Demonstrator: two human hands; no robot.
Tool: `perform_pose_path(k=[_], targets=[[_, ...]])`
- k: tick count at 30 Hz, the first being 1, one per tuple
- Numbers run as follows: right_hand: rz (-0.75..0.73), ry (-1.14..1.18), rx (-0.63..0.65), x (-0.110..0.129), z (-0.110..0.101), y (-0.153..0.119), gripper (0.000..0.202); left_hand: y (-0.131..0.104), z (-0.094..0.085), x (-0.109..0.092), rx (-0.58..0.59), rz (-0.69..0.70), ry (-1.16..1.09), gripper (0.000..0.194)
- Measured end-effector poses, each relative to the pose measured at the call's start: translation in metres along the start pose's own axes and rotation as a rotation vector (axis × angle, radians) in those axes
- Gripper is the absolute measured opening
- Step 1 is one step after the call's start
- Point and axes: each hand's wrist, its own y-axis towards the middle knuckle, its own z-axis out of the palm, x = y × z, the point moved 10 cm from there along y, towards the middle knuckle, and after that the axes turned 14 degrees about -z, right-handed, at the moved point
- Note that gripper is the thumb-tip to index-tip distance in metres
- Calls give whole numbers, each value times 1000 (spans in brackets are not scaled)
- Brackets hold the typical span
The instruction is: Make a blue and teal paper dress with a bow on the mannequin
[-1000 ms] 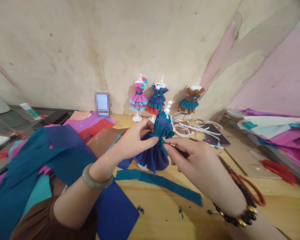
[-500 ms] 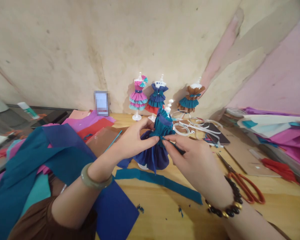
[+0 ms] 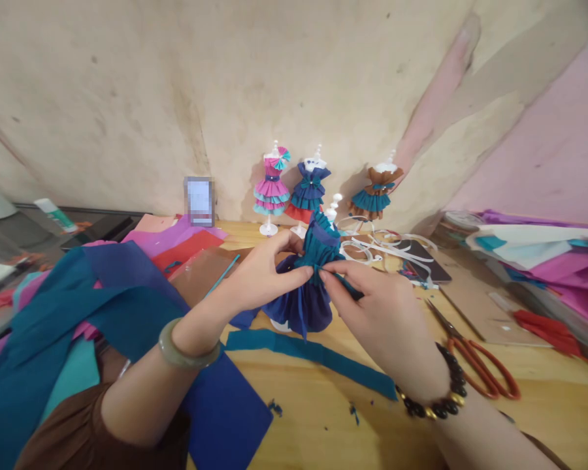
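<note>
A small dress form (image 3: 334, 203) stands at the middle of the table in a pleated paper dress, with a teal bodice (image 3: 318, 241) and a dark blue gathered skirt (image 3: 301, 307). My left hand (image 3: 267, 271) grips the dress at its left side, thumb pressed on the waist. With thumb and forefinger, my right hand (image 3: 367, 300) pinches a narrow teal paper strip at the front of the waist. Part of that strip is hidden behind the right fingers. In front of the stand lies a flat teal paper strip (image 3: 308, 350).
Three dressed mini forms (image 3: 271, 189) stand by the wall. Orange-handled scissors (image 3: 475, 349) lie at right, near a brown board (image 3: 490, 307). White ribbon coils (image 3: 372, 245) sit behind. Coloured paper (image 3: 127, 313) is heaped at left, with a blue sheet (image 3: 228, 411) in front and a phone (image 3: 199, 202) propped up.
My right hand has shifted very slightly at the waist, its wrist and bead bracelet moving a little left. My left hand keeps its hold on the dress.
</note>
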Motion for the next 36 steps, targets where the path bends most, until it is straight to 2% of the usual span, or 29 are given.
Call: perform_pose_path(k=[10, 18, 36], targets=[[-111, -128, -73, 11, -4, 1, 16, 0, -1, 0, -14, 22, 32, 16], [-72, -133, -38, 8, -2, 0, 18, -1, 0, -2, -7, 14, 33, 15], [-40, -163, -56, 10, -2, 0, 20, 1, -1, 1, -26, 0, 24, 15]])
